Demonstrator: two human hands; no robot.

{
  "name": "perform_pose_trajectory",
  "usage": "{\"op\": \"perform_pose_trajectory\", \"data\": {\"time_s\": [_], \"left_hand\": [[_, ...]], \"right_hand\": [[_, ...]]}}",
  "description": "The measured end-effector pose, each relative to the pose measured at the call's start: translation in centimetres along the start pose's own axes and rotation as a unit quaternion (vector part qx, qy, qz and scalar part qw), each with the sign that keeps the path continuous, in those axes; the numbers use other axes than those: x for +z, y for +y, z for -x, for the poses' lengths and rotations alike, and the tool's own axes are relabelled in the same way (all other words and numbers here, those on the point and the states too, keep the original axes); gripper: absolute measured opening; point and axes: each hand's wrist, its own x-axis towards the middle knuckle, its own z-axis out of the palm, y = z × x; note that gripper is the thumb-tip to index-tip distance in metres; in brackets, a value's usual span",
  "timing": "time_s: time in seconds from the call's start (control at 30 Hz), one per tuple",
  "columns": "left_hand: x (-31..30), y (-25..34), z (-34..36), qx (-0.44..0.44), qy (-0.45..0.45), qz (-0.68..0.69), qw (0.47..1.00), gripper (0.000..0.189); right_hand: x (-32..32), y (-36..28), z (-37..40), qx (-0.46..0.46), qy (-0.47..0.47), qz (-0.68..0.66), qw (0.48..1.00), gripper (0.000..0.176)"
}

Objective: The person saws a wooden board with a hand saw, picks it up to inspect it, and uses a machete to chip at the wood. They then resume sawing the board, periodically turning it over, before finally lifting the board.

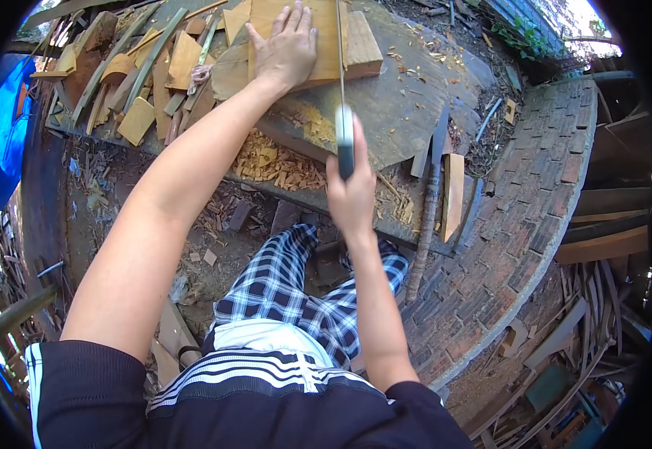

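Note:
My left hand [287, 46] lies flat with fingers spread on a wooden board [326, 45] at the top of the view. In my right hand [352, 194] is the dark, pale-topped handle of a handsaw [342, 82], its fingers wrapped round it. The thin blade runs away from me, seen edge-on, along the board's right side. Beside the blade sits a thick wood block [363, 45]. Under these is a broad worn wooden slab [393, 105] dusted with chips.
Wood offcuts and strips [139, 82] crowd the left of the bench. Wood shavings [277, 165] are heaped at its near edge. A long-handled blade [434, 157] leans at the right by a wood strip [453, 194]. Beyond curves a low brick wall [521, 194].

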Motion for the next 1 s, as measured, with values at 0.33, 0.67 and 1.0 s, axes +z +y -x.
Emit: {"op": "perform_pose_trajectory", "data": {"time_s": [0.33, 0.67, 1.0], "left_hand": [[-1.1, 0.6, 0.2, -0.013, -0.019, 0.002, 1.000, 0.051], [-1.7, 1.0, 0.1, -0.015, -0.021, 0.011, 1.000, 0.050], [-1.5, 1.0, -0.1, -0.030, -0.040, 0.035, 0.998, 0.050]], "right_hand": [[-2.1, 0.3, 10.3, 0.058, -0.037, -0.050, 0.996, 0.076], [1.0, -0.8, 2.2, 0.047, -0.001, -0.055, 0.997, 0.071], [1.4, -1.0, -3.7, 0.048, -0.010, -0.004, 0.999, 0.069]]}}
